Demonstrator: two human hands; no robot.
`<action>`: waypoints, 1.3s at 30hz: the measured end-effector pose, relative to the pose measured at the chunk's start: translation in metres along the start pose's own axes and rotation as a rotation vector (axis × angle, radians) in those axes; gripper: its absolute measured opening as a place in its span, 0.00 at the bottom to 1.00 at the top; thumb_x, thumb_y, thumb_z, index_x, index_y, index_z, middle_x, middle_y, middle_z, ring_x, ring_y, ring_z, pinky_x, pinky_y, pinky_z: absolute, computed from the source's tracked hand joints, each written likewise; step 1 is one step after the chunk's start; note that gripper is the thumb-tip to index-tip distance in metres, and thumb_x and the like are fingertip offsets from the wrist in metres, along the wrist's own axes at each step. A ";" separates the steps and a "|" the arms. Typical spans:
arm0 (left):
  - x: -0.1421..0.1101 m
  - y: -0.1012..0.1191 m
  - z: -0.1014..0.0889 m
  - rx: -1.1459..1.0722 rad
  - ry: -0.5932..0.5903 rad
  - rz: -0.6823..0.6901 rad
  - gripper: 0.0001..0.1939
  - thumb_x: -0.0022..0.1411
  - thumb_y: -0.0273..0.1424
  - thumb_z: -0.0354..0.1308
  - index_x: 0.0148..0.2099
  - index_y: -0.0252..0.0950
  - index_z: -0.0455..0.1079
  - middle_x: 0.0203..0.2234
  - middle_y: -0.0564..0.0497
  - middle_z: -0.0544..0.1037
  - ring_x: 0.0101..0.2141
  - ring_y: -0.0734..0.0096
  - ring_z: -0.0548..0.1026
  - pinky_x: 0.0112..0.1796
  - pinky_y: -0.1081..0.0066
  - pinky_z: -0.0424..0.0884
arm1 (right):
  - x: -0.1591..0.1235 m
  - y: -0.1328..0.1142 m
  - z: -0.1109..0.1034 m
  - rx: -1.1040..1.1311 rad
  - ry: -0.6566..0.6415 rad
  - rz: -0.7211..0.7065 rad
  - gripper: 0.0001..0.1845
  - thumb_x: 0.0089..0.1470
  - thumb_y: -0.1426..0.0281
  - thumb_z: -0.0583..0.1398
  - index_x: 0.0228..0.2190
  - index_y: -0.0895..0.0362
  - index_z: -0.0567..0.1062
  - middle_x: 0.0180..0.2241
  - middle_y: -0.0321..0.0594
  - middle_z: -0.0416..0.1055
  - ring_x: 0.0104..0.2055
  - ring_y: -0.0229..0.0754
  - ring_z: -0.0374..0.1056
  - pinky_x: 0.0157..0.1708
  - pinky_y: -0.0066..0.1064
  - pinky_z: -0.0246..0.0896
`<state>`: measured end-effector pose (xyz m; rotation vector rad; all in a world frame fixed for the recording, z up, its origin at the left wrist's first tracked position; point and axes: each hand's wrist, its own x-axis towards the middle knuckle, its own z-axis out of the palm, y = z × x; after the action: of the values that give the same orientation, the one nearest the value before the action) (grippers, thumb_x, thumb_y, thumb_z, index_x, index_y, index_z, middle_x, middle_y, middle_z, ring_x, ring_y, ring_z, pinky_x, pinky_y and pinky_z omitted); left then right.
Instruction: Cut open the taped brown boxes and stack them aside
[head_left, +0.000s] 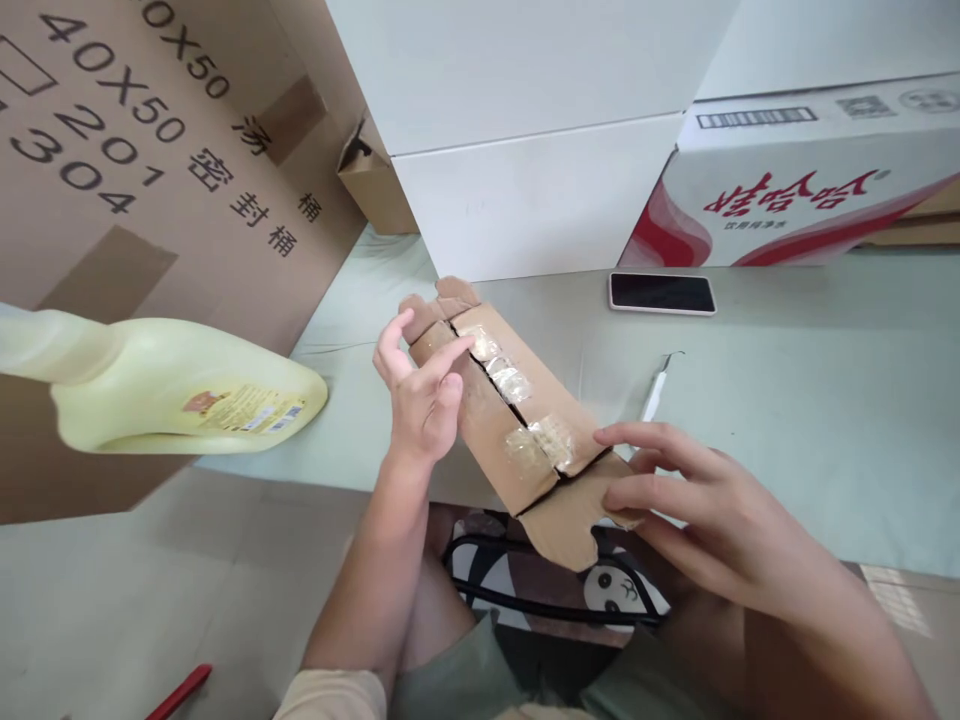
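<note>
A small brown cardboard box (517,420) lies tilted between my hands, its top seam patched with strips of clear tape. My left hand (424,395) is at the box's far left end, its fingers spread and its fingertips touching the flap edge. At the near right end, my right hand (675,500) grips the box, with the fingers over the top and the thumb below.
A pale yellow plastic jug (172,390) lies on its side at left against a large brown carton (150,180). White boxes (525,180) and a red-and-white printed carton (787,190) stand behind. A phone (661,293) and a small white-handled tool (654,395) lie on the pale green surface (825,400).
</note>
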<state>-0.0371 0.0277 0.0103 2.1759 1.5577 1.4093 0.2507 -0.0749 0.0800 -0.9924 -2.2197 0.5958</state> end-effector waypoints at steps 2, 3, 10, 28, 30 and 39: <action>-0.001 -0.002 0.001 -0.020 0.004 -0.037 0.39 0.69 0.63 0.40 0.50 0.41 0.82 0.67 0.41 0.54 0.70 0.38 0.53 0.67 0.44 0.58 | -0.004 0.001 -0.001 0.020 -0.008 0.011 0.14 0.62 0.80 0.56 0.38 0.51 0.77 0.55 0.44 0.74 0.34 0.35 0.76 0.35 0.29 0.76; -0.001 -0.003 0.001 -0.034 0.010 -0.048 0.40 0.68 0.65 0.40 0.51 0.40 0.81 0.67 0.41 0.54 0.70 0.38 0.52 0.65 0.44 0.60 | -0.005 0.002 -0.001 0.025 -0.009 0.016 0.14 0.61 0.80 0.56 0.38 0.51 0.77 0.55 0.44 0.74 0.35 0.35 0.76 0.35 0.29 0.76; 0.004 -0.018 -0.002 -0.084 0.057 -0.093 0.39 0.66 0.66 0.43 0.52 0.42 0.80 0.67 0.44 0.54 0.69 0.37 0.54 0.70 0.41 0.53 | -0.003 0.000 0.002 0.087 -0.042 0.003 0.13 0.56 0.80 0.58 0.36 0.51 0.78 0.55 0.43 0.72 0.32 0.34 0.72 0.35 0.30 0.75; 0.013 -0.009 -0.013 -0.810 0.173 -0.333 0.26 0.60 0.60 0.51 0.33 0.42 0.56 0.47 0.44 0.76 0.57 0.47 0.75 0.60 0.44 0.70 | -0.012 0.021 0.013 -0.111 -0.013 0.045 0.36 0.59 0.72 0.59 0.67 0.43 0.66 0.66 0.50 0.62 0.48 0.50 0.76 0.40 0.40 0.80; 0.013 -0.004 -0.016 -0.792 0.165 -0.356 0.28 0.59 0.62 0.51 0.31 0.42 0.52 0.43 0.45 0.79 0.55 0.47 0.77 0.60 0.43 0.71 | -0.013 0.024 0.014 -0.147 0.040 0.071 0.39 0.59 0.70 0.59 0.70 0.42 0.61 0.64 0.51 0.63 0.55 0.56 0.74 0.46 0.44 0.79; 0.005 -0.010 -0.005 -0.700 0.097 -0.287 0.22 0.61 0.56 0.61 0.38 0.43 0.66 0.35 0.48 0.81 0.38 0.59 0.81 0.46 0.57 0.79 | -0.007 0.039 0.064 -0.042 0.408 0.199 0.42 0.63 0.69 0.63 0.71 0.37 0.53 0.63 0.48 0.66 0.66 0.58 0.66 0.64 0.59 0.67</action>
<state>-0.0476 0.0338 0.0107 1.4381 1.0969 1.6476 0.2290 -0.0658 0.0085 -1.2441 -1.7946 0.3899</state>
